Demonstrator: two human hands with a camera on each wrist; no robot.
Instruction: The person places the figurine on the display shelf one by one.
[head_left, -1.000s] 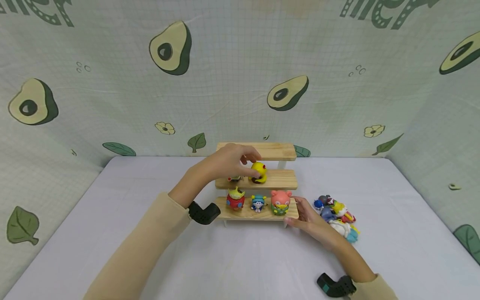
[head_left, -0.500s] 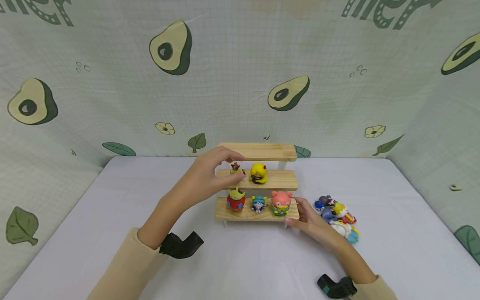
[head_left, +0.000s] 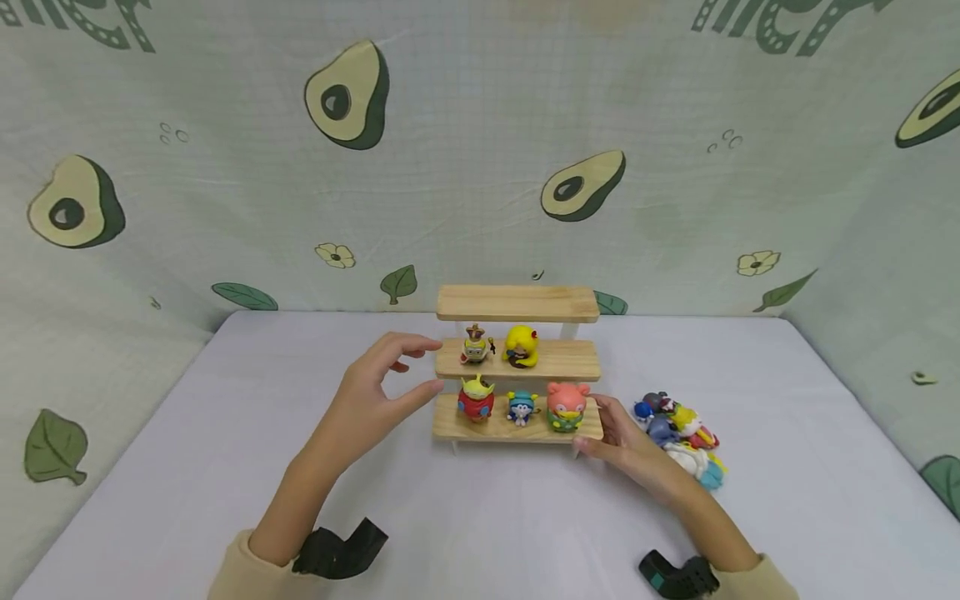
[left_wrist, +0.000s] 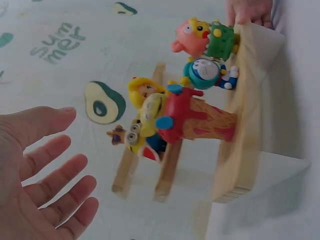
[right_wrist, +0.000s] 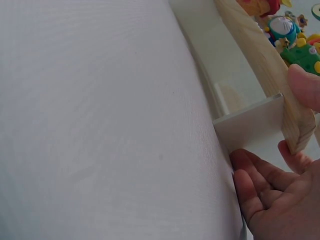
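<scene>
Shelf: three-step wooden shelf (head_left: 517, 303) on the tabletop (head_left: 487, 525), front and centre of you, your right hand at its right end.
Middle board: crowned toy (head_left: 475, 347) at left, yellow-haired toy (head_left: 521, 347) just beside it; both upright.
Bottom board: red toy (head_left: 476, 402), blue-hatted toy (head_left: 521, 408), pink toy (head_left: 567, 407), left to right, all upright.
Left hand: yours (head_left: 377, 395) is spread, fingers gently curved, just off the shelf's left end; holds nothing, touches no toy.
Right hand: yours (head_left: 618, 440) pinches the bottom board's right end, thumb on the front, other fingers by the leg.
Toy pile: heap of toys (head_left: 663, 431) on the tabletop, just right of your right hand.
Backdrop: avocado-print cloth (head_left: 465, 183) behind the tabletop.
Steadying tip: pinch lightly; pushing could slide the shelf and topple toys, I'd judge.
Placing tip: come in from above, let each base sit flat before releasing, and draw your left fingers straight back, clear of the crown.
</scene>
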